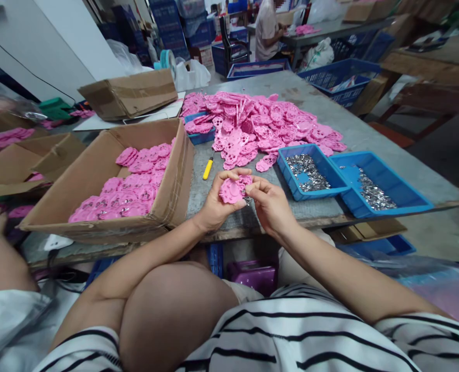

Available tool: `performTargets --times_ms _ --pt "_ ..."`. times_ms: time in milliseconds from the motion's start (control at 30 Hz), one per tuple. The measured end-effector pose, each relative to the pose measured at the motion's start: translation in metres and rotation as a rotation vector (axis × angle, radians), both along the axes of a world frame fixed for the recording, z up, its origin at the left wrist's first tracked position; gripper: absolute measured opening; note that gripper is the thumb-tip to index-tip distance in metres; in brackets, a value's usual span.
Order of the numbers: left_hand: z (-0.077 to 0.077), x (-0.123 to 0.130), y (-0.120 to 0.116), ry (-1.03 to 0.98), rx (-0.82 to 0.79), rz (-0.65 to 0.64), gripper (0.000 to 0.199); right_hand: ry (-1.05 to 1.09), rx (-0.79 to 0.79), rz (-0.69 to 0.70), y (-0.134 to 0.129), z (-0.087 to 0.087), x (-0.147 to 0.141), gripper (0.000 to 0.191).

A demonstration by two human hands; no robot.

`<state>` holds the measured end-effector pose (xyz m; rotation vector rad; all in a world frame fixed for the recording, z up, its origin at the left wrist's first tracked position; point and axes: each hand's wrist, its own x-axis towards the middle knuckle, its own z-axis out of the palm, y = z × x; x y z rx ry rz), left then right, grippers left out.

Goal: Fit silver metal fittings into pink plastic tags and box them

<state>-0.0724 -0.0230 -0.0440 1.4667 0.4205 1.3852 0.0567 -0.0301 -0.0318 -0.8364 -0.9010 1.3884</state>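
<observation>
Pink plastic piece (232, 189), flat with a scalloped outline, held above the near edge of the grey worktable (369, 139), between both hands. Left hand (214, 204): fingers curled under it, thumb over its top edge, clamped on the piece. Right hand (270, 204): thumb and forefinger pinched together at the piece's right edge, on a small metal part (247, 198) too small to identify. Just right of the hands, two blue trays side by side: near blue tray (287, 178) and far blue tray (388, 181), both holding small silver metal parts. Behind the hands, a heap of pink pieces (260, 126) spread across the table. Yellow-handled tool (208, 168) lies left of the heap. Open cardboard box (97, 170) to the left, partly filled with stacked pink pieces. A second person sits at a far table (330, 26).
</observation>
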Motion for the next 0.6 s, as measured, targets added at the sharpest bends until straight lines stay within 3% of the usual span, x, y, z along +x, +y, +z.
performTargets --times_ms 167,267,500,600 --pt "-0.001 -0.002 -0.001 0.040 0.039 0.042 0.040 -0.094 0.084 -0.045 0.001 -0.007 -0.002 0.022" --pt "0.001 0.000 -0.004 0.013 -0.033 0.071 0.041 -0.159 0.130 -0.097 0.003 -0.013 -0.002 0.026" --pt "0.015 0.006 -0.010 -0.133 -0.560 0.037 0.048 -0.109 0.100 -0.083 0.007 -0.020 0.006 0.021" --pt "0.017 0.004 -0.009 -0.157 -0.679 0.030 0.052 -0.157 0.061 -0.120 0.009 -0.028 0.012 0.019"
